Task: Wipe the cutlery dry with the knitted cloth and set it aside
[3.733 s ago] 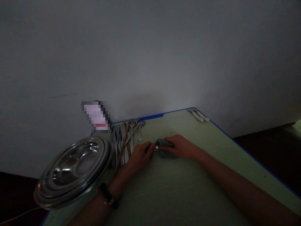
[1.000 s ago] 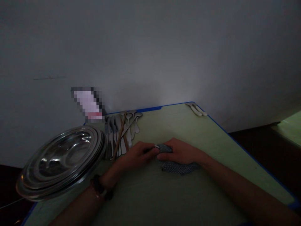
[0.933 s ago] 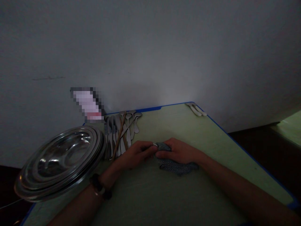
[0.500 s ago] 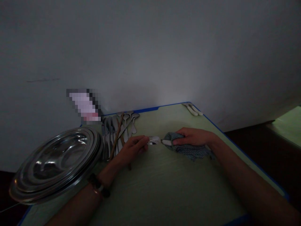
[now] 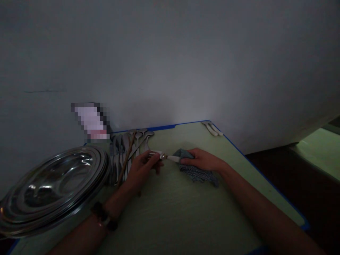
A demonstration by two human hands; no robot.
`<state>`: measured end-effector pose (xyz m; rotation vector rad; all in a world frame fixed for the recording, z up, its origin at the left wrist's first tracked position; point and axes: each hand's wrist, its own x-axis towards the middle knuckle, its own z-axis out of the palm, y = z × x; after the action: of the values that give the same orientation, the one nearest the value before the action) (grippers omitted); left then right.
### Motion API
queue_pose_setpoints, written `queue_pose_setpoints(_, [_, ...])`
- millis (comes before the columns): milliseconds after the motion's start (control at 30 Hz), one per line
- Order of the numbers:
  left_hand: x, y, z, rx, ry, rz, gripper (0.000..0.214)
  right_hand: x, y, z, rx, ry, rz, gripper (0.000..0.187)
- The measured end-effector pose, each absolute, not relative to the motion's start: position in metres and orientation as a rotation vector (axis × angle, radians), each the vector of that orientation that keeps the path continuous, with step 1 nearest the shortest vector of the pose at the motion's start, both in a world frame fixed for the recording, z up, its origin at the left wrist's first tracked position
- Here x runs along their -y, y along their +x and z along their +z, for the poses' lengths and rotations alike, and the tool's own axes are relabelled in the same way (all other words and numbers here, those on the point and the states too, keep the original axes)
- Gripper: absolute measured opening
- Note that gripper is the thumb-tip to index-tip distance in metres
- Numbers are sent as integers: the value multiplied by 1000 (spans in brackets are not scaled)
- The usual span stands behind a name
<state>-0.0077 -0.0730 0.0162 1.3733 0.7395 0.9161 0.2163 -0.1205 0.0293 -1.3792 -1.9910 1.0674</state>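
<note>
My left hand (image 5: 147, 164) pinches the metal head of a fork (image 5: 173, 158) with a pale handle; its tines show between the fingers. On the other side, my right hand (image 5: 203, 159) is closed on a grey patterned cloth (image 5: 198, 173), which wraps the end of the fork's handle. The fork lies level between both hands, above the table. Just beyond my left hand are several spoons (image 5: 143, 136) and other metal cutlery (image 5: 119, 152), with a brown stick (image 5: 127, 156) across them.
A stack of shiny round metal trays (image 5: 61, 180) stands at the left. Two pale-handled utensils (image 5: 213, 130) lie at the table's far right corner. A blurred-out upright panel (image 5: 91, 120) leans by the wall (image 5: 170, 63). The green table (image 5: 172, 216) has blue edging.
My left hand has shifted its grip along the fork's head toward the handle, and the tines now show. More handle is bare of the cloth. The view has turned slightly right.
</note>
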Motion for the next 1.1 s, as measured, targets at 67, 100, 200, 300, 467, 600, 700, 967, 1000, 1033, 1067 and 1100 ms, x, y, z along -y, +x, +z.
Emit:
queue_pose_setpoints(67, [75, -4, 17, -783, 1313, 985, 18, 118, 223, 27, 1936, -1423, 1107, 34])
queue_pose_setpoints(100, [75, -2, 17, -789, 1288, 1018, 17, 116, 227, 25, 1894, -1458, 1126, 36])
queue_pose_setpoints(200, [71, -1, 18, -801, 1187, 1154, 15, 112, 238, 19, 1734, -1603, 1047, 42])
queue_pose_setpoints(300, [68, -3, 19, -773, 1109, 1233, 16, 114, 239, 21, 1774, -1659, 872, 42])
queue_pose_setpoints(467, [75, 0, 20, -699, 1090, 1148, 16, 136, 221, 48, 2085, -1263, 617, 74])
queue_pose_setpoints(600, [81, 6, 20, -661, 1106, 1061, 21, 146, 201, 57, 2086, -1185, 595, 63])
queue_pose_setpoints(700, [82, 8, 20, -649, 1129, 997, 27, 144, 191, 51, 2150, -1282, 523, 48])
queue_pose_setpoints(967, [75, 12, 14, -700, 1700, 881, 42, 108, 244, 38, 1839, -1720, -52, 35])
queue_pose_setpoints(1000, [74, 16, 12, -743, 1874, 850, 39, 101, 257, 37, 1786, -1919, -149, 34])
queue_pose_setpoints(1033, [74, 20, 10, -778, 2037, 819, 37, 93, 270, 36, 1741, -2011, -187, 33])
queue_pose_setpoints(1067, [74, 25, 6, -791, 2172, 817, 36, 87, 280, 34, 1704, -2072, -214, 32])
queue_pose_setpoints(1100, [75, 30, 3, -790, 2281, 823, 36, 80, 289, 32, 1669, -2134, -239, 33])
